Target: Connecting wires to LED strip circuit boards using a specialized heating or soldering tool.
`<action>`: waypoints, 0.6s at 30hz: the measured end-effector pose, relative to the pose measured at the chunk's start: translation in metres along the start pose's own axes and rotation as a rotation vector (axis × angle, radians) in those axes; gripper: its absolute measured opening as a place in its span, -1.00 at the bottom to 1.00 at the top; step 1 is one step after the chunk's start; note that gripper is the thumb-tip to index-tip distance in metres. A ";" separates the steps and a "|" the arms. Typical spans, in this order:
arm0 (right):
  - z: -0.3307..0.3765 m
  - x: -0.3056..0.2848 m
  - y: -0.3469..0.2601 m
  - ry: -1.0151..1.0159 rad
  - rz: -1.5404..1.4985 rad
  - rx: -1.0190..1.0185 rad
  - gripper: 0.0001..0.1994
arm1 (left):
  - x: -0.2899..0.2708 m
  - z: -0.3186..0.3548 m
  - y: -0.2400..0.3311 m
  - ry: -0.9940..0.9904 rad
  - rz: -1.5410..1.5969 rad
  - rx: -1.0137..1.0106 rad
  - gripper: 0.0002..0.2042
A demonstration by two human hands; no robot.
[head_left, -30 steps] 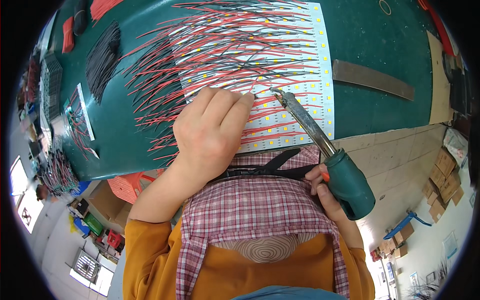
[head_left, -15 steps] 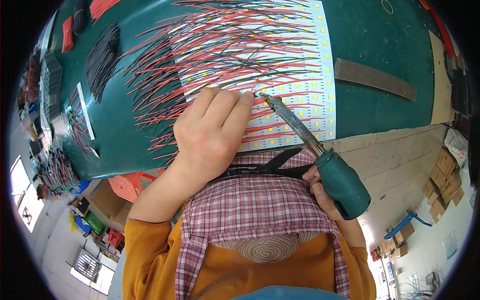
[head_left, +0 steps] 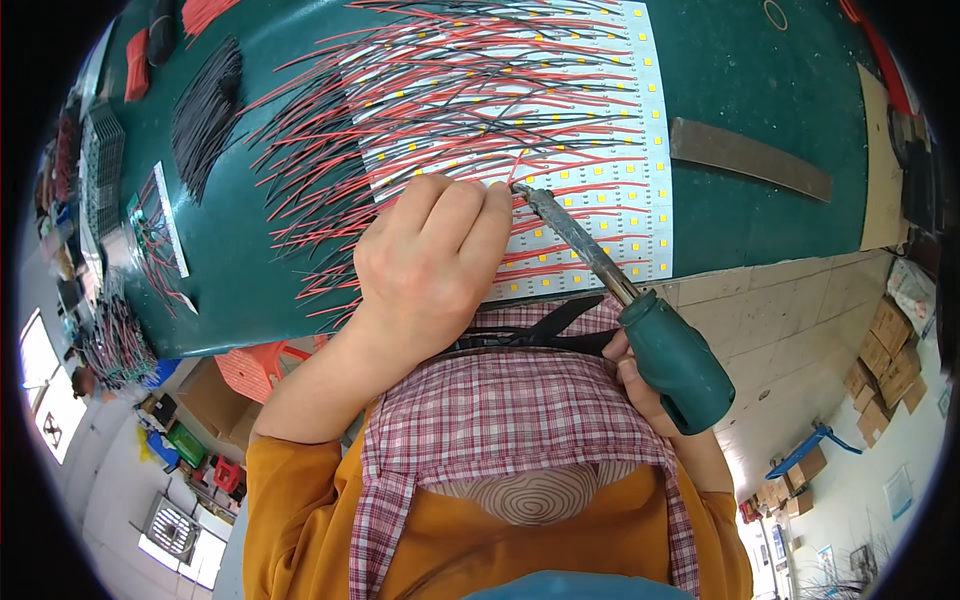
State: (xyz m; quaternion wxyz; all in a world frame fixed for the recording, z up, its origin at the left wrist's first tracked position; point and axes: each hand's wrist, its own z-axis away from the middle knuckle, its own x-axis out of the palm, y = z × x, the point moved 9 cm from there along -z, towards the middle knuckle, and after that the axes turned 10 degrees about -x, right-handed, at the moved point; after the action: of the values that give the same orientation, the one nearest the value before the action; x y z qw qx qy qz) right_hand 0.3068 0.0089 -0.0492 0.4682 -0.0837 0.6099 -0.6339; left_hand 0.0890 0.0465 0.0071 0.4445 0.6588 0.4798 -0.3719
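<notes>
My left hand (head_left: 432, 262) is closed in a pinch over a white LED board sheet (head_left: 655, 190) dotted with small yellow LEDs. A thin red wire (head_left: 517, 166) sticks up from its fingertips, at a different angle from the others; the pinch itself is mostly hidden. My right hand (head_left: 645, 388) grips the green handle of a soldering iron (head_left: 585, 245), partly behind that handle. The iron slants up and left, its dark tip right beside my left fingertips. Many red and black wires (head_left: 310, 150) lie across the sheet, their loose ends fanning out leftward.
A flat metal bar (head_left: 750, 160) lies right of the sheet on the green table (head_left: 770, 80). To the left are a bundle of black wires (head_left: 207, 120), red wire bundles (head_left: 137, 68) and a small wired strip (head_left: 170, 222). A red plastic stool (head_left: 255, 370) stands below the table edge.
The soldering iron and my right hand have shifted slightly left, bringing the tip closer to my left fingertips. My left hand has moved a little to the right.
</notes>
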 end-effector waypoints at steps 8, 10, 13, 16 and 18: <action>-0.003 -0.005 -0.007 0.206 -0.476 0.074 -0.78 | 0.000 0.002 -0.004 -0.027 -0.004 -0.029 -0.74; -0.003 -0.006 -0.004 0.146 -0.412 0.053 -0.78 | 0.000 0.001 -0.003 -0.042 0.003 -0.044 -0.74; -0.001 -0.004 -0.002 0.129 -0.405 0.079 -0.77 | -0.004 -0.004 -0.012 -0.021 0.136 -0.077 -0.73; 0.000 -0.005 0.000 0.234 -0.597 0.136 -0.75 | -0.021 -0.011 -0.017 0.058 0.290 -0.130 -0.70; 0.006 -0.004 0.003 0.295 -0.734 0.152 -0.72 | -0.018 -0.012 -0.008 -0.023 0.262 -0.091 -0.70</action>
State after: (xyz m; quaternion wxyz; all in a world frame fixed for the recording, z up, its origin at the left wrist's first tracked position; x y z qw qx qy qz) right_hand 0.3144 0.0083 -0.0483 0.1229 -0.1693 0.5515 -0.8075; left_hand 0.0769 0.0538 0.0255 0.5243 0.6906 0.4007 -0.2960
